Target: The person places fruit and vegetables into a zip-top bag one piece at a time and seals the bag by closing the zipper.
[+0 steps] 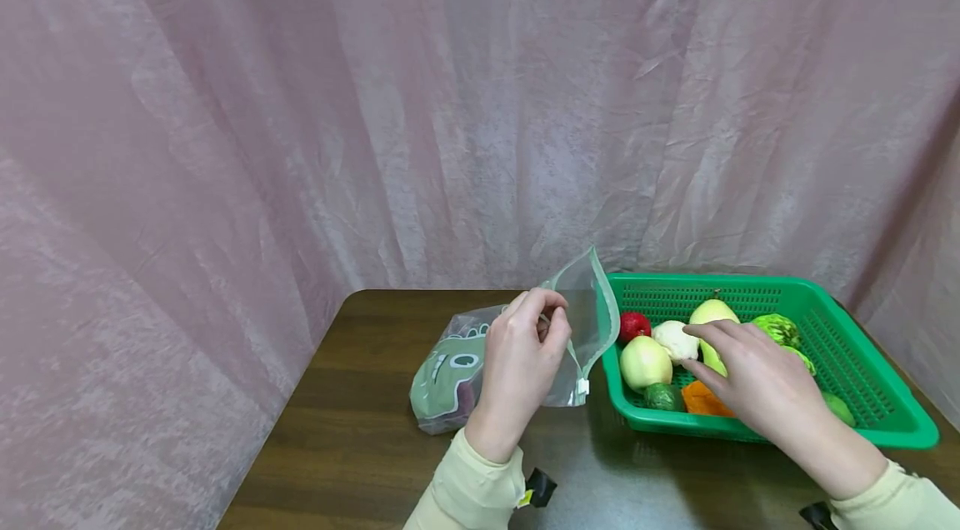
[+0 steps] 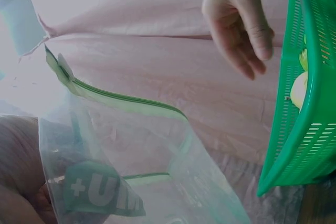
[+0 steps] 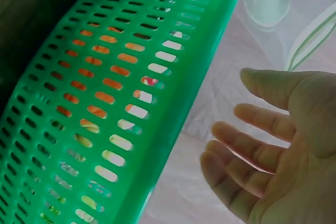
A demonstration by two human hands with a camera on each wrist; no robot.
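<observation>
While a pink curtain (image 1: 450, 97) fills the bkgd and a brown table (image 1: 322, 455) sits below it, a green basket (image 1: 840, 355) w/ assorted produce takes up the table's R side. Just L of it, a clear zip bag (image 1: 450, 388) w/ a green cartoon print lies on the table, mouth end lifted and gaping toward the basket; smth purplish shows thru the film. R hand (image 1: 761, 376) is over the basket, fingers loosely spread, nothing in grip. L hand (image 1: 525, 347) is at the bag mouth, fingers curled in, thumb & index apparently pinching the film; exact contact pt hidden. Nearest R fingertips: a white knobbly veg (image 1: 673, 341), beside a pale round one (image 1: 646, 363); can't tell if they touch it. A red one (image 1: 634, 325) is behind, an orange piece (image 1: 703, 401) in front. White zip slider (image 1: 582, 386) hangs at the mouth's lower corner. Step, I'd judge: picking produce for bagging. Next move calls for closing R fingers round one pc, L keeping the mouth wide.
</observation>
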